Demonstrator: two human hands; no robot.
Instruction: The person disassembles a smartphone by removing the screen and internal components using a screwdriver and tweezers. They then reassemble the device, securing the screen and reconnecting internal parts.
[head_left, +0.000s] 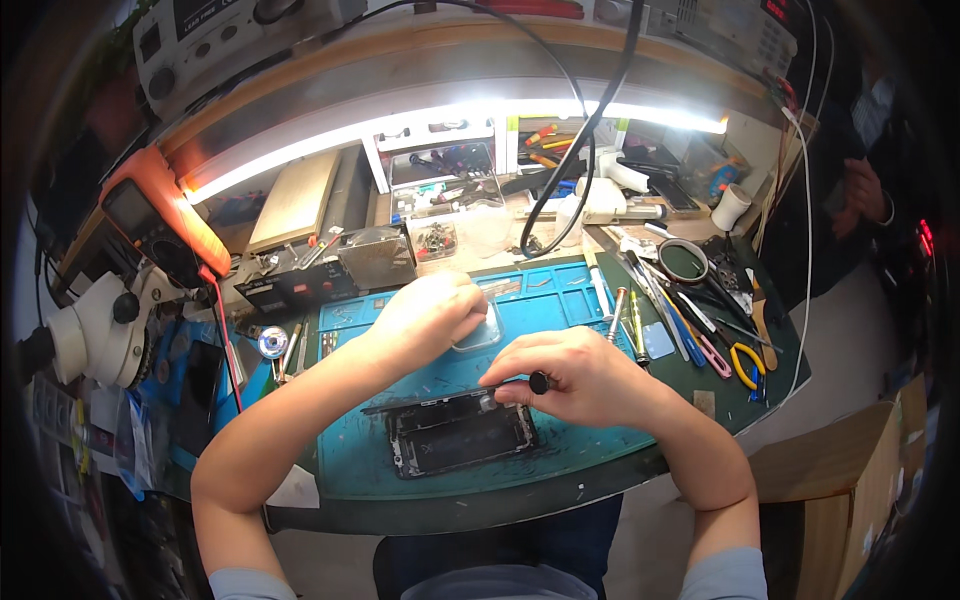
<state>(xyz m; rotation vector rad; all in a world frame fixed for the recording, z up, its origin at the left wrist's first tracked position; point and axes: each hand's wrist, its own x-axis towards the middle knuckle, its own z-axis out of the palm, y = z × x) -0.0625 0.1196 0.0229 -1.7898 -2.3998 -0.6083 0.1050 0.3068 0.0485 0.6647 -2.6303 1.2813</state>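
Note:
An opened black phone (460,445) lies on the blue work mat (355,450), its thin upper panel raised along the back edge. My right hand (565,385) is closed around that raised panel's edge and a dark-handled tool (538,382), probably a screwdriver, whose lower part is hidden. Just behind the phone, my left hand (435,315) has curled fingers over a small translucent box (480,338); whatever those fingertips hold is hidden.
Loose tools (690,320) crowd the right, an orange multimeter (160,225) and white microscope (100,335) the left. Parts trays (440,180) stand at the back under a light strip; a black cable hangs above. Another person's hand (865,190) shows far right, beyond the bench.

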